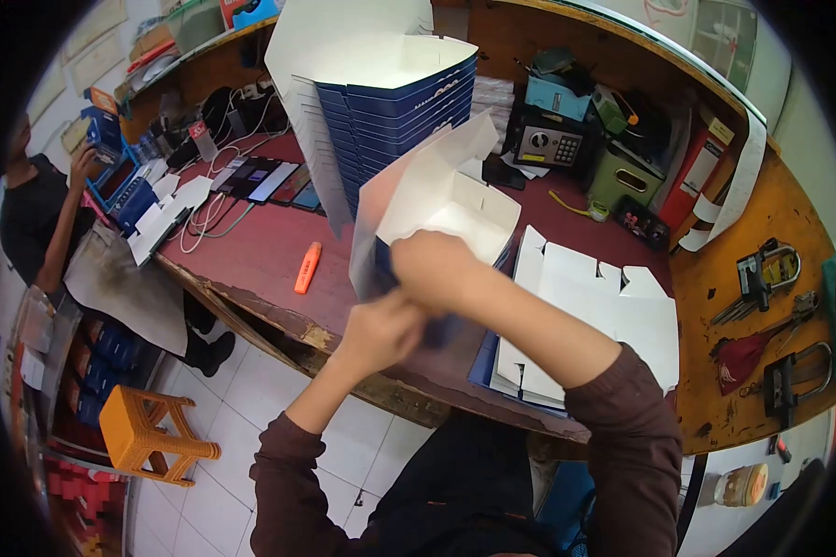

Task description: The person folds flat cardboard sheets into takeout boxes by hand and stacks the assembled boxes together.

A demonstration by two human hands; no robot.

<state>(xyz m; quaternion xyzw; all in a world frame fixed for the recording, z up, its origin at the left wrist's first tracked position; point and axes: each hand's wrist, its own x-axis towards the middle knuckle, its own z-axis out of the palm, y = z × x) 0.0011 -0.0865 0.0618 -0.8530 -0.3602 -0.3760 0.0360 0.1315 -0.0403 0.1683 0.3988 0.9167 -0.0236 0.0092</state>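
Observation:
Near the front edge of the dark red table, a partly folded box (474,209), white inside and blue outside, stands with its tall flap up. At its near side my right hand (441,269) is closed, with its fingertips hidden. Just below and left of it, my left hand (379,332) is closed and slightly blurred; what it grips cannot be made out. Behind the box rises a tall stack of nested blue boxes (404,102). To the right lies a pile of flat white card blanks (594,320).
An orange highlighter (308,268) and several phones (271,181) lie at the left. Behind are a small safe (546,139) and a green tin (625,176). Padlocks (767,274) lie at the right. Another person (51,204) sits at far left, beside an orange stool (149,432).

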